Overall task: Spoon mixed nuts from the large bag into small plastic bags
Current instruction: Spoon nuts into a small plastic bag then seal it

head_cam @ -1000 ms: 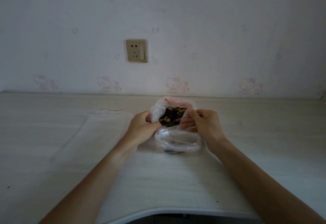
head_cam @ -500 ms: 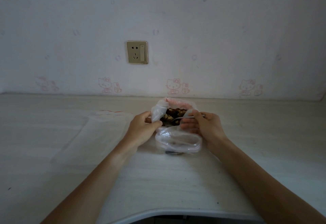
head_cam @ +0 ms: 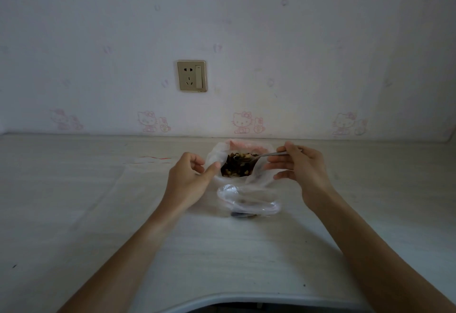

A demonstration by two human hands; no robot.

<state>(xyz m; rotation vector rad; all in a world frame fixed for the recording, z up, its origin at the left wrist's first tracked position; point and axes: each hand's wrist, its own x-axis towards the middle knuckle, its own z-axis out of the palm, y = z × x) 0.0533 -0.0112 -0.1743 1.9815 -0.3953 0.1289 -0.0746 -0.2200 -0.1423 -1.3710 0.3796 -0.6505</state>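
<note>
Wide pale table (head_cam: 98, 238) fills the scene, and far off against the wall sits the wall socket (head_cam: 191, 76), well clear of the action. On the left half of the table lie flat, empty clear bags with a red zip line (head_cam: 138, 177), untouched by either hand, so there looks to be plenty of bagging left.

Centre stage, the large bag (head_cam: 259, 177) stands open near the far edge of the table, its rim folded out, dark mixed nuts (head_cam: 234, 171) heaped inside. Just nearer to the person sits a small plastic bag (head_cam: 249, 204), crumpled and mostly clear; a little dark matter shows at its near edge, but how much is in it I cannot tell.

The left hand (head_cam: 190, 179) sits at the left rim of the large bag, fingers curled, thumb pressed at the plastic; whether it truly pinches the rim is hard to say. The right hand (head_cam: 298, 169) pinches the handle of a metal spoon (head_cam: 256, 157) between thumb and forefinger, the other fingers spread loose. The spoon's bowl hangs over the nuts with a load in it.

My read: this is a scoop just lifted, not yet tipped into the small bag. Early going, most of the portioning ahead.
</note>
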